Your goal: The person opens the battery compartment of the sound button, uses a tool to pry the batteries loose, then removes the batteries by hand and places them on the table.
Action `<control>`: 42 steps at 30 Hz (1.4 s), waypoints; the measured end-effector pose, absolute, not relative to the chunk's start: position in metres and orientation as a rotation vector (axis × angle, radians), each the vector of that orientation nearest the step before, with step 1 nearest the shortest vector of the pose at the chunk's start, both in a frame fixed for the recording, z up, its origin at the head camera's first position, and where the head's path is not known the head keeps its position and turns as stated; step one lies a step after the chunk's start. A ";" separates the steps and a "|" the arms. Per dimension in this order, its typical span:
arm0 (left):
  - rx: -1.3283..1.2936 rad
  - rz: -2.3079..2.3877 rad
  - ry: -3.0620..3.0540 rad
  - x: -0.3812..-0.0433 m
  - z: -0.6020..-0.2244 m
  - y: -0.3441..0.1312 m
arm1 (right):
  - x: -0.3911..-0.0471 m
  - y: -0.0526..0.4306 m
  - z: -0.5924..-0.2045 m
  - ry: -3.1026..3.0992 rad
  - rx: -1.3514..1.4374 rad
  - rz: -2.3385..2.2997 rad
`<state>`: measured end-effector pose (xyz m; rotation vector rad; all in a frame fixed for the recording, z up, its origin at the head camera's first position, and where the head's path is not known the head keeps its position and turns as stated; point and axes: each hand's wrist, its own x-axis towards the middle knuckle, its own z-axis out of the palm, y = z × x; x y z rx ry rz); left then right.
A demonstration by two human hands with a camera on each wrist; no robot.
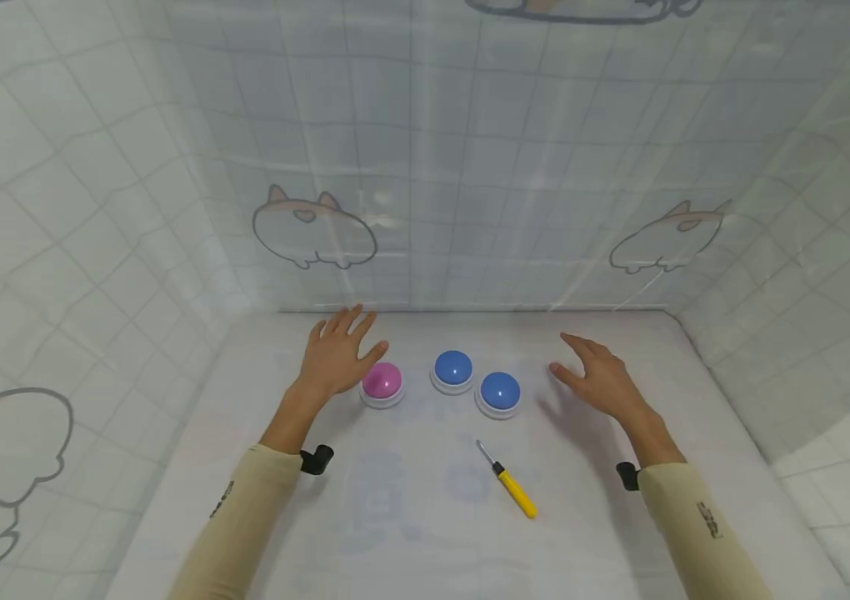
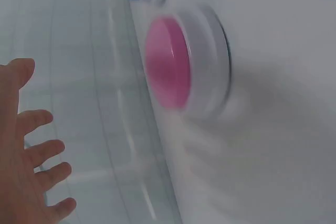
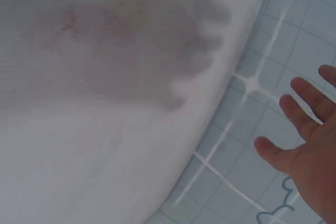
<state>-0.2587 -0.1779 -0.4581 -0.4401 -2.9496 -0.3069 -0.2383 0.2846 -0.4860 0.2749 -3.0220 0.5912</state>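
My left hand (image 1: 335, 360) hovers over the table at the left, its fingers spread. Just to its right is a pink dome button (image 1: 382, 381) on a white round base; in the left wrist view the pink button (image 2: 170, 64) stands apart from the hand (image 2: 26, 156). Two blue dome buttons, one farther back (image 1: 453, 367) and one nearer (image 1: 500, 391), sit right of the pink one. My right hand (image 1: 605, 379) is held above the table to their right, fingers extended, holding nothing. A screwdriver (image 1: 513, 488) with a yellow handle lies in front of the buttons.
A white table (image 1: 410, 542) bears all these things. Tiled-pattern sheeting with cartoon animal drawings forms a back wall (image 1: 470, 208) and side walls, the left one (image 1: 80, 250) and the right one (image 1: 807, 333). A dark wrist strap piece (image 1: 316, 460) shows by the left sleeve.
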 end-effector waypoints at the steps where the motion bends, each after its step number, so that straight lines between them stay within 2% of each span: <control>1: -0.457 -0.312 -2.935 -0.257 -0.458 -0.173 | -0.237 0.285 -0.487 -3.033 0.279 0.607; 19: -0.732 -0.530 -2.900 -0.219 -0.480 -0.063 | -0.226 0.272 -0.509 -3.086 0.411 0.972; 25: -0.724 -0.758 -2.996 -0.214 -0.500 -0.038 | -0.227 0.264 -0.518 -3.105 0.441 1.043; 33: -0.650 -0.778 -3.012 -0.219 -0.527 -0.020 | -0.230 0.252 -0.525 -3.145 0.459 1.083; 42: -0.599 -0.779 -3.067 -0.223 -0.539 -0.005 | -0.236 0.240 -0.537 -3.188 0.488 1.073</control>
